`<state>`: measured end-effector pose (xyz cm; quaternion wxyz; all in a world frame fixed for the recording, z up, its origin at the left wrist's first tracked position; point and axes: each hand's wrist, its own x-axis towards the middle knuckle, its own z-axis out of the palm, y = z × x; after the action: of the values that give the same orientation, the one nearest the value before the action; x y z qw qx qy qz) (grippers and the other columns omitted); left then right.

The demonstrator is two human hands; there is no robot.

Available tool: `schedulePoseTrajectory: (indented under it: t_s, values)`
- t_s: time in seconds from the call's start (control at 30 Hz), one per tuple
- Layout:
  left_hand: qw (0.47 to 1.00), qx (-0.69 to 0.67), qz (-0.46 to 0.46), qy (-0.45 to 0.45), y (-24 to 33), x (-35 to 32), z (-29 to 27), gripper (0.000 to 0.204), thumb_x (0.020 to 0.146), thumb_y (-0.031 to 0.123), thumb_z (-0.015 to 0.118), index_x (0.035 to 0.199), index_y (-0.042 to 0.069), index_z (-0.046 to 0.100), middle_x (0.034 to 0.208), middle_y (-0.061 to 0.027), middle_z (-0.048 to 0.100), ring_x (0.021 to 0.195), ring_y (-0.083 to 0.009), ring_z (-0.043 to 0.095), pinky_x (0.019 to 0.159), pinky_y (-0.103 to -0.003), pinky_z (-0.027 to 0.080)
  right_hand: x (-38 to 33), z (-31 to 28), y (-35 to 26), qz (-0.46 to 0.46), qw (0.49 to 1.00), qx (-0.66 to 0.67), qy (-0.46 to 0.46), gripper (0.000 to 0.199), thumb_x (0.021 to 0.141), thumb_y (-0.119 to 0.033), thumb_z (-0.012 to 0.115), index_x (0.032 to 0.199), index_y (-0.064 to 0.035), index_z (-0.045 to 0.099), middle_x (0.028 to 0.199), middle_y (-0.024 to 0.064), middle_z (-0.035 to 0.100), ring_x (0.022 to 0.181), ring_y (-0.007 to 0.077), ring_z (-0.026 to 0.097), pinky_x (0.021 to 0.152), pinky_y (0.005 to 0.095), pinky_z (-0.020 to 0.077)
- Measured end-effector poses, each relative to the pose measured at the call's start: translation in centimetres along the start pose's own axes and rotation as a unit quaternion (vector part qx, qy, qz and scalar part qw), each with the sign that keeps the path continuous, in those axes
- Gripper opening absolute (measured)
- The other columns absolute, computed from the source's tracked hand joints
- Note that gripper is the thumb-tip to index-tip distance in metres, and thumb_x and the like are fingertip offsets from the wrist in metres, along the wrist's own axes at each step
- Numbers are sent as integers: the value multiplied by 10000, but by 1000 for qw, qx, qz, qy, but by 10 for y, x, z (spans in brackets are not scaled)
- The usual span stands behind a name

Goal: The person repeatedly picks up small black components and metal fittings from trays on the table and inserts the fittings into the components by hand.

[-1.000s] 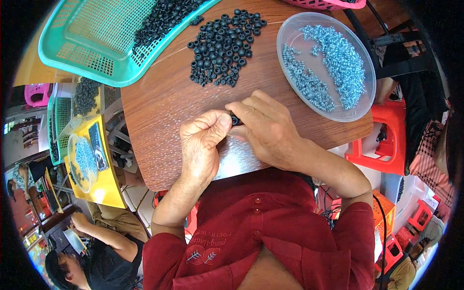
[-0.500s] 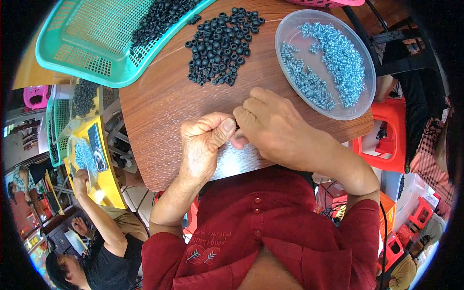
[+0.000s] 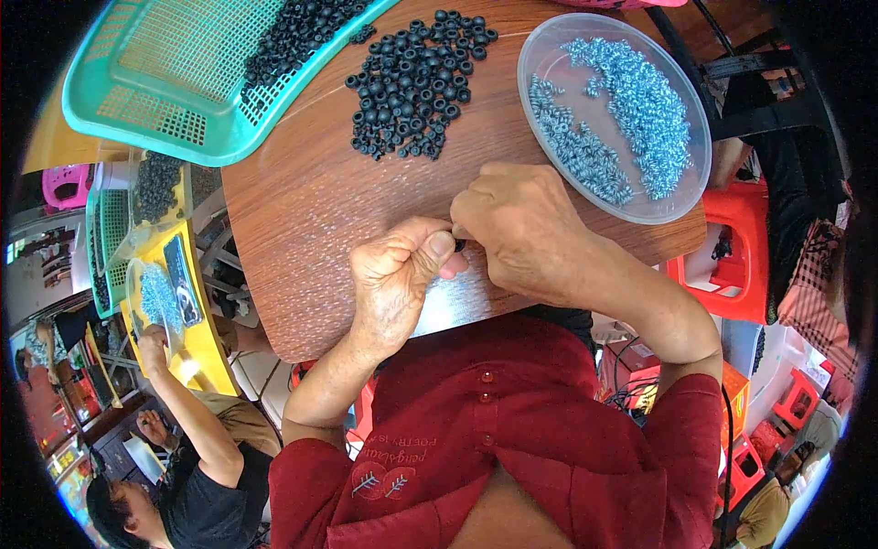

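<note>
Between the thumb and fingers of my left hand point(image 3: 395, 274) a small round black cap point(image 3: 459, 245) shows, mostly covered by fingertips. My right hand point(image 3: 530, 224) is closed over the same spot, its fingers curled down against the cap; what else they pinch is hidden. Both hands are held over the near part of the brown wooden table point(image 3: 302, 247). Beyond them lies a loose pile of black caps point(image 3: 412, 87), rounded and hollow. To the right, a round clear plastic tub point(image 3: 540, 137) holds many small, shiny blue-silver springs point(image 3: 640, 110).
A green mesh basket point(image 3: 146, 137) with more black caps point(image 3: 297, 41) overlaps the far left table edge. At left, another person point(image 3: 197, 439) works at a yellow table point(image 3: 206, 329). A red plastic stool point(image 3: 741, 252) stands beyond the right edge.
Both hands have shifted slightly to the right, and the right fingers have turned a little. More of the black cap shows between the fingertips. The piles look unchanged.
</note>
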<state>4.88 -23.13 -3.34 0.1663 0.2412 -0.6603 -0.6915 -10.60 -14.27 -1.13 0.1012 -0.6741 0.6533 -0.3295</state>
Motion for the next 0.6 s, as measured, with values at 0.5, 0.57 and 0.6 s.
schedulePoseTrajectory:
  t_s: [0.5, 0.57, 0.6]
  values:
    - [982, -173, -39, 67, -4, 10, 6, 184, 881, 122, 638, 840, -57, 646, 758, -77, 641, 629, -118, 576, 601, -240, 471, -9, 27, -6, 11, 996, -21, 90, 90, 667, -65, 604, 710, -4, 553, 730, 145, 549, 738, 304, 534, 647, 396, 463]
    - [976, -193, -58, 79, -7, 11, 5, 182, 872, 103, 636, 810, -68, 639, 731, -98, 643, 607, -145, 592, 577, -260, 484, -9, 33, -4, -12, 994, -50, 100, 88, 652, -68, 586, 702, -9, 544, 708, 127, 519, 708, 277, 510, 628, 373, 456]
    - [976, -193, -59, 80, -6, 11, 5, 182, 872, 103, 636, 810, -68, 639, 731, -98, 643, 607, -145, 592, 577, -260, 484, -9, 34, -3, -37, 990, -78, 110, 88, 636, -71, 568, 693, -13, 535, 686, 109, 488, 678, 250, 486, 609, 349, 448]
